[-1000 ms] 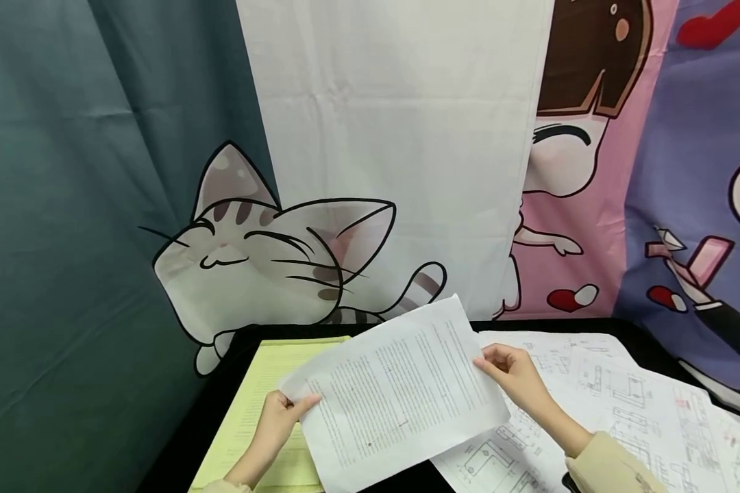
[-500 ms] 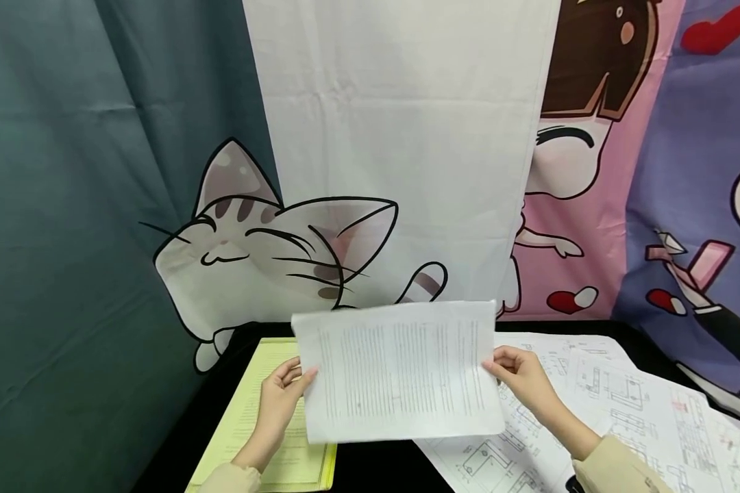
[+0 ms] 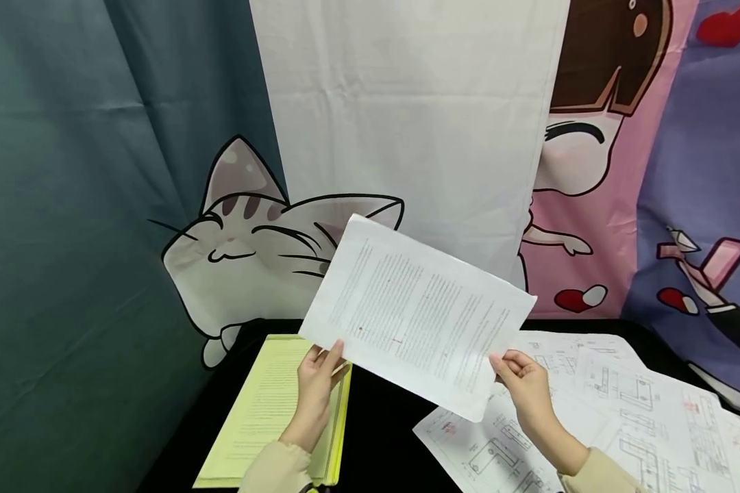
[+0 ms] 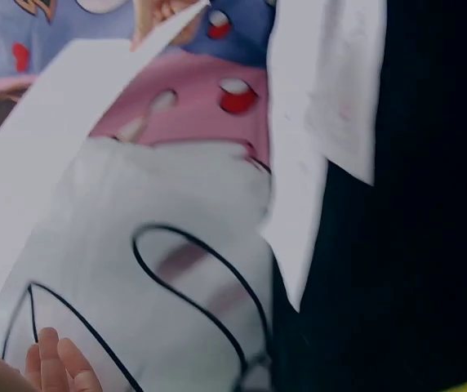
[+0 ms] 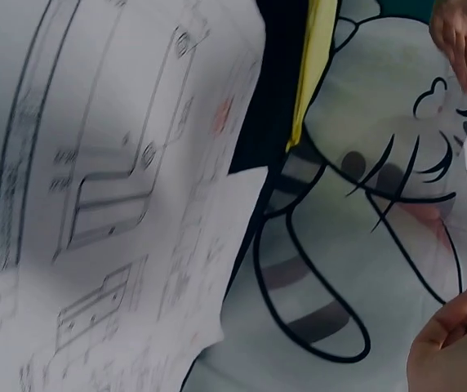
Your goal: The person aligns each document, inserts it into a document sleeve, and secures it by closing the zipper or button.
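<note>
A white sheet of printed paper (image 3: 416, 318), with lines of text and a few small red marks, is held up and tilted in the head view, its right end lower. My left hand (image 3: 317, 390) pinches its lower left edge, thumb in front and fingers mostly behind. At the right edge my right hand (image 3: 524, 387) pinches the sheet between thumb and fingers. The left wrist view catches the fingertips of my left hand (image 4: 58, 363) and the pale sheet (image 4: 33, 196). In the right wrist view, part of my right hand (image 5: 450, 343) shows beside the sheet's edge.
Yellow lined paper (image 3: 259, 418) lies stacked on the black table (image 3: 385, 445) at left. Several white sheets with technical drawings (image 3: 623, 411) overlap at right, under my right forearm. Behind the table hangs a cartoon-printed curtain (image 3: 419, 137).
The sheet has risen and turned clockwise; its left end was lower a second ago and is now higher. My left hand has moved right and its grip has shifted to the sheet's lower edge.
</note>
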`<action>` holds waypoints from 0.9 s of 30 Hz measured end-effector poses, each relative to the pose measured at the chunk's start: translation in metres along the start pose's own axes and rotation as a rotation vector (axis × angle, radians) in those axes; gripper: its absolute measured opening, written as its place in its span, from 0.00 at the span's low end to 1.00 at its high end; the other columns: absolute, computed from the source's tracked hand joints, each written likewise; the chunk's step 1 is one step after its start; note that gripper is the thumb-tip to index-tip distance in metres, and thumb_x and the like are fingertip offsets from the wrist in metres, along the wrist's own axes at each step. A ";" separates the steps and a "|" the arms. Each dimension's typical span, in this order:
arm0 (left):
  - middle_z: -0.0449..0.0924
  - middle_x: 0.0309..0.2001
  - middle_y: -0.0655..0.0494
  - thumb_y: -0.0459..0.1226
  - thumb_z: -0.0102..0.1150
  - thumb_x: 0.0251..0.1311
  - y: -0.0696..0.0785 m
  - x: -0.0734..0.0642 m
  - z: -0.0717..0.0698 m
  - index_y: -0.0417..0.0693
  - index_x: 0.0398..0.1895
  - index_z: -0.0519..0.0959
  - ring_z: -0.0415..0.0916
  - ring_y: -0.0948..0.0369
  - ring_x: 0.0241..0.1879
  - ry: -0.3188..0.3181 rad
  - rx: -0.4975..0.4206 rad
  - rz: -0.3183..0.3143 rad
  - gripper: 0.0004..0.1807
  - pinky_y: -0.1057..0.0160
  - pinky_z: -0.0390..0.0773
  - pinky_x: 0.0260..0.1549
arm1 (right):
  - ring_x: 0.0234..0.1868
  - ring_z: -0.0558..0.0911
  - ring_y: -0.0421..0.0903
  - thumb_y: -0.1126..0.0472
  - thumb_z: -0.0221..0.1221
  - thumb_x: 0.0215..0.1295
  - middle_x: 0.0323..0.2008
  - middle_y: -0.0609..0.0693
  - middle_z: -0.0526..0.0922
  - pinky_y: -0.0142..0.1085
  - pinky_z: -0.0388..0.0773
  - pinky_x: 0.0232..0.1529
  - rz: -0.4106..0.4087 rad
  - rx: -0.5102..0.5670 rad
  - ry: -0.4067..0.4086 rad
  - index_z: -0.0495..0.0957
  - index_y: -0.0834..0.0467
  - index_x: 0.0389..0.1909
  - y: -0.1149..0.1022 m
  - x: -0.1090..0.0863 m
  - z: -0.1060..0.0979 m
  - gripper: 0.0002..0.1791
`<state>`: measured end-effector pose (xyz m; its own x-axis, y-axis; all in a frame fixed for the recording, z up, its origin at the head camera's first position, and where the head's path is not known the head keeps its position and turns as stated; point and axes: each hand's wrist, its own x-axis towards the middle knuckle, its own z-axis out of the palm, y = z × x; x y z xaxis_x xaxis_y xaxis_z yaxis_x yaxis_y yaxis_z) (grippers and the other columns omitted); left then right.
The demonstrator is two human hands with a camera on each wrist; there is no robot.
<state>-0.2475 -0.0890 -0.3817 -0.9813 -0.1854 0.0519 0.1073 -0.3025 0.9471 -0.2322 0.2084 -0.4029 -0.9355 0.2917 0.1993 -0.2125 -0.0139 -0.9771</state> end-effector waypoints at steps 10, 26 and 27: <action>0.84 0.36 0.66 0.38 0.60 0.61 -0.001 -0.001 0.053 0.47 0.48 0.75 0.82 0.68 0.36 -0.015 -0.202 -0.013 0.14 0.69 0.82 0.39 | 0.26 0.82 0.33 0.66 0.56 0.66 0.23 0.38 0.81 0.23 0.81 0.35 0.101 0.171 0.033 0.70 0.61 0.34 -0.004 -0.019 0.023 0.04; 0.84 0.43 0.62 0.37 0.60 0.60 0.000 -0.007 0.062 0.51 0.55 0.70 0.83 0.63 0.42 -0.044 -0.260 -0.054 0.20 0.63 0.81 0.46 | 0.28 0.82 0.33 0.63 0.57 0.66 0.26 0.38 0.83 0.24 0.81 0.37 0.184 0.126 -0.019 0.70 0.60 0.36 -0.003 -0.043 0.032 0.06; 0.84 0.44 0.62 0.37 0.59 0.61 0.000 -0.007 0.061 0.51 0.56 0.70 0.83 0.63 0.42 -0.058 -0.248 -0.042 0.20 0.63 0.81 0.46 | 0.28 0.82 0.33 0.63 0.57 0.66 0.26 0.38 0.82 0.24 0.81 0.36 0.187 0.124 -0.018 0.70 0.61 0.36 -0.002 -0.043 0.032 0.06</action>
<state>-0.2501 -0.0304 -0.3623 -0.9925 -0.1158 0.0396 0.0954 -0.5302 0.8425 -0.2002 0.1657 -0.4070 -0.9666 0.2558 0.0176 -0.0666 -0.1840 -0.9807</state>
